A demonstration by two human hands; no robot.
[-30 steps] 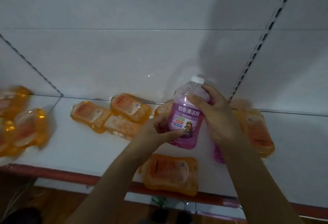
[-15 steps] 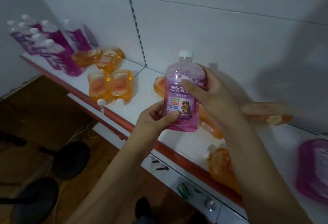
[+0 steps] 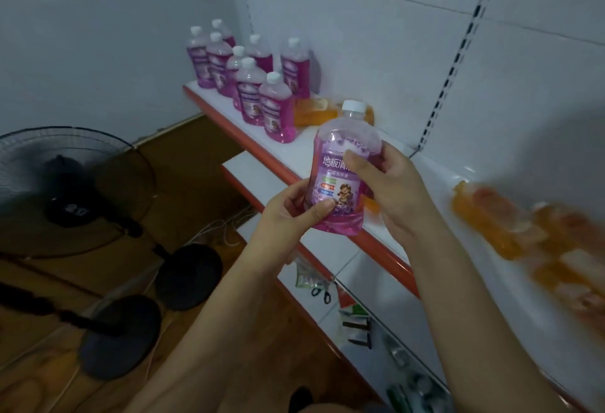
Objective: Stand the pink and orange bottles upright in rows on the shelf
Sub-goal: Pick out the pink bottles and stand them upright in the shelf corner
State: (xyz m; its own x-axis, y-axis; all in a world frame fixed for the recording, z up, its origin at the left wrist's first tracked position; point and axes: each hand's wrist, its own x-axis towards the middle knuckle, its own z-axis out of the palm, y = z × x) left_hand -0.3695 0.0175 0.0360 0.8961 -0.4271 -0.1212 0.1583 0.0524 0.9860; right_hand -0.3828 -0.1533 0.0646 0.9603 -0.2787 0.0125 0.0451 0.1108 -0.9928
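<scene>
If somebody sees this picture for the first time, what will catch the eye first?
First, the pink bottle in mid-frame, held upright over the shelf's red edge by the left hand and right hand. Next, the standing pink bottles at the shelf's far left end, and orange bottles lying blurred at right.

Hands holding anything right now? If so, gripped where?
Yes: both hold one pink bottle, upright, off the shelf. The left hand pinches its lower left corner near the base; the right hand grips its right side, thumb across the label.
</scene>
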